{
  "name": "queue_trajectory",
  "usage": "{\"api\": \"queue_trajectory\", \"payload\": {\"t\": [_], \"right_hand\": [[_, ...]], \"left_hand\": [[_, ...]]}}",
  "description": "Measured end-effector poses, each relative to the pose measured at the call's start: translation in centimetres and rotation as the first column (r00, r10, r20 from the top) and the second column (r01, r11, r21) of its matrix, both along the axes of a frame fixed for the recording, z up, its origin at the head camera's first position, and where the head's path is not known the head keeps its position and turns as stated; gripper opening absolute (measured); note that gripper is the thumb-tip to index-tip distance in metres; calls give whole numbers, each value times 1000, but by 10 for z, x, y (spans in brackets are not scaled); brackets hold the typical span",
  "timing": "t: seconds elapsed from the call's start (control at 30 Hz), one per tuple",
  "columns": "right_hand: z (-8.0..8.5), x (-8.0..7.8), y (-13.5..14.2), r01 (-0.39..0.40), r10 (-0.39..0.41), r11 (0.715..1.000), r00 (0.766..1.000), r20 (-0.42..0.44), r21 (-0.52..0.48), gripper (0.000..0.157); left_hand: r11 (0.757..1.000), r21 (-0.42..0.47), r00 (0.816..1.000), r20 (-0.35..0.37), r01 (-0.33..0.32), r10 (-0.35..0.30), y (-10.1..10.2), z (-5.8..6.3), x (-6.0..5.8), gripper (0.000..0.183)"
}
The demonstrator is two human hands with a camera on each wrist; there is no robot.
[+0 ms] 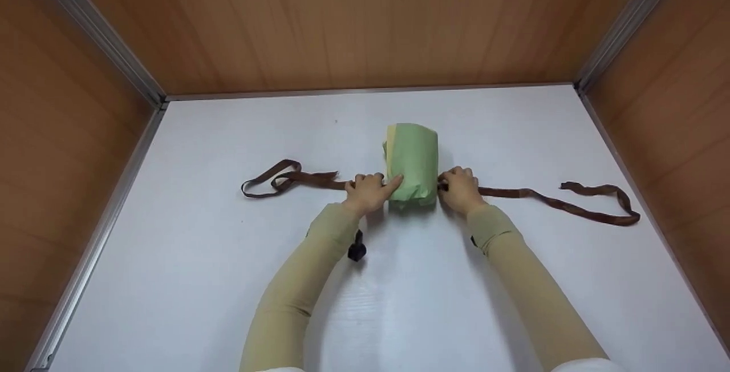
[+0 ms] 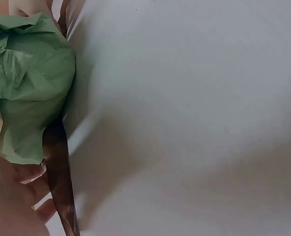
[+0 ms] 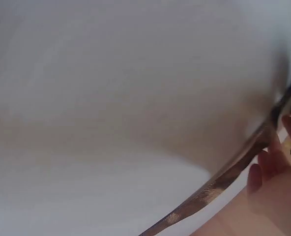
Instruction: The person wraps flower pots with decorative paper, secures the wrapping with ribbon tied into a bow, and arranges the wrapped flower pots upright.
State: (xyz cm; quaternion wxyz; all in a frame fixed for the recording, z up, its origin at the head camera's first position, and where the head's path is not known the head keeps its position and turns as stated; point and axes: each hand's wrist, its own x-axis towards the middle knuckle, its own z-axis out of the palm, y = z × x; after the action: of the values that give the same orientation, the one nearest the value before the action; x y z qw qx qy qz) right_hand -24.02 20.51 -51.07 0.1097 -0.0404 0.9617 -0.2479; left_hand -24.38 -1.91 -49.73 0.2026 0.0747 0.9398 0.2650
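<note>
A package wrapped in green paper [image 1: 415, 158], with a pale yellow layer at its left edge, sits on the white table. A brown ribbon [image 1: 502, 192] passes beneath its near part and out to both sides. My left hand [image 1: 368, 194] is at the package's left side, thumb laid on the paper. The other left fingers lie beside the ribbon [image 2: 58, 172] in the left wrist view. On the right side, my right hand [image 1: 461, 190] pinches the ribbon [image 3: 224, 179] close to the package. The crumpled paper end [image 2: 32, 73] faces me.
The ribbon's left end [image 1: 271, 181] lies looped on the table [image 1: 228, 280], and its right end [image 1: 616, 212] curls back near the right wall [image 1: 656, 104]. Wooden panels enclose the back [image 1: 365, 24] and left. A small black object [image 1: 357, 249] shows beside the left sleeve.
</note>
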Motion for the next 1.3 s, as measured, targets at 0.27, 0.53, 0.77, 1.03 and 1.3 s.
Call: {"api": "queue_trajectory", "payload": {"t": [0.27, 0.53, 0.77, 1.03, 1.3], "right_hand": [[1, -2, -3, 37, -38, 998, 999, -3, -43, 19], [0, -5, -3, 196, -138, 936, 969, 206, -294, 35], [7, -6, 2, 365, -176, 779, 908, 381, -510, 57], [15, -5, -2, 424, -147, 735, 862, 485, -529, 60], [17, -1, -8, 414, -145, 755, 861, 488, -508, 54]], "left_hand": [[999, -43, 1000, 19, 16, -16, -2, 1, 4, 86], [998, 62, 997, 69, 33, -37, 0, 4, 2, 88], [979, 201, 996, 88, -44, 27, -1, 7, -1, 75], [945, 324, 996, 81, -50, 25, 1, 10, -5, 59], [904, 420, 988, 155, -87, 23, 5, 8, -1, 59]]}}
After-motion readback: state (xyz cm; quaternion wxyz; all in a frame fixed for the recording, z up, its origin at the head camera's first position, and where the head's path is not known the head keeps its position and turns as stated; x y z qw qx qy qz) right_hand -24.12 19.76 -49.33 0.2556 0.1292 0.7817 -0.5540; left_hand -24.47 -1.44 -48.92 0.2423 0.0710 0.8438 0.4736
